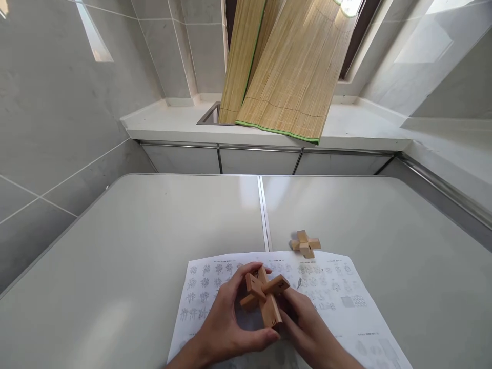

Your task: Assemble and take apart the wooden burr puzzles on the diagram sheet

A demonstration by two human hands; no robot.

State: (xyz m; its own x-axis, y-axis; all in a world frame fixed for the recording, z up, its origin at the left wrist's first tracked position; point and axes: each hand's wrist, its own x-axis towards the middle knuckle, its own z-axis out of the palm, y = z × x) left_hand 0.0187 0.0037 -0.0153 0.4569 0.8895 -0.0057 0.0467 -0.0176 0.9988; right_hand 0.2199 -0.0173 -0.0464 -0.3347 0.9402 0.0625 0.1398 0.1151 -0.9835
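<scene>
Currently at the grey table (134,246); printed instruction sheet (342,292) lies at its near edge. Over the sheet, my left hand (223,318) and right hand (307,328) both grip the wooden burr puzzle (265,294), fingers closed round its crossed bars. A smaller wooden cross piece (305,243) rests just beyond the sheet's far edge, right of centre.

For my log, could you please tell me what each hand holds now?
Left hand: closed on the wooden puzzle.
Right hand: holding the same wooden puzzle.
</scene>
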